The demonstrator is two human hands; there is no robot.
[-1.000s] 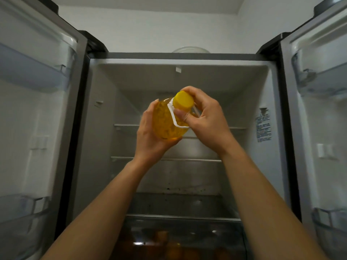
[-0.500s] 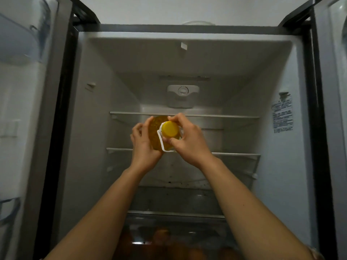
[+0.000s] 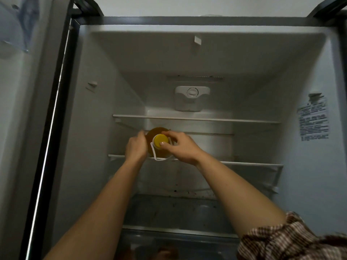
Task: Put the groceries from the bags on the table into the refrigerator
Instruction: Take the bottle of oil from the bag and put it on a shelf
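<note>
Since half a second ago the bottle (image 3: 152, 133) has travelled deeper into the refrigerator (image 3: 105, 109), and both arms now reach further in; the view has closed in as well, so the doors have mostly slid out of the frame.

The left hand (image 3: 136, 147) is curled around the bottle's amber side. The right hand (image 3: 181, 147) pinches it at the neck, with the thumb against the yellow cap (image 3: 161, 140), and the white carry loop (image 3: 155, 156) hangs down between the two hands. The bottle leans with its cap toward the camera, just above the front edge of the middle shelf (image 3: 244, 163) and under the upper shelf (image 3: 225, 120). The hands hide its base, so I cannot tell whether it already rests on the shelf or is a little above it.

As for progress, this one item looks nearly placed: it likely only needs setting upright and letting go. Both shelves look bare apart from it. Some dim orange shapes in the bottom drawer (image 3: 165, 249) may be fruit stored there. The bags and the surface are out of view, so how much is left to carry over cannot be judged from here.
</note>
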